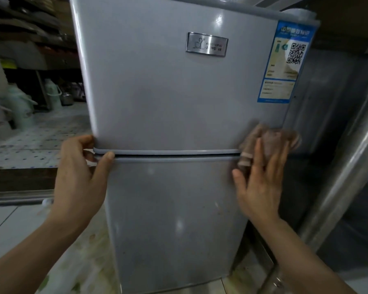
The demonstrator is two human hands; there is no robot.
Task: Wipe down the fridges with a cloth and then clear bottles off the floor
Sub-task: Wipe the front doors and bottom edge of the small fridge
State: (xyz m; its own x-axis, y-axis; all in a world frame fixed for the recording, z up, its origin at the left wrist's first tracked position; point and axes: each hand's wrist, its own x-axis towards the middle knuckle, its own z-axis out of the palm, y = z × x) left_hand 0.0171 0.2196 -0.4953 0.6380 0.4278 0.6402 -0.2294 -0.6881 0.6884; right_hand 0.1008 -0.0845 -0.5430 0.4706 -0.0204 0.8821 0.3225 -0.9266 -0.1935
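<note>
A brownish cloth (268,143) lies bunched and blurred against the front of a grey two-door fridge (174,98), at the fridge's 3 o'clock edge, over the seam between upper and lower doors. The right hand (260,183) presses it flat with straight, spread fingers. The fridge stands upright, long axis vertical, doors shut and facing the camera; what it contains cannot be seen. The left hand (81,175) grips the 9 o'clock end of the seam, fingers curled behind, thumb in front. A blue energy label (285,62) sits at 2 o'clock, a metal badge (206,44) at 12. The floor (13,219) is tiled.
</note>
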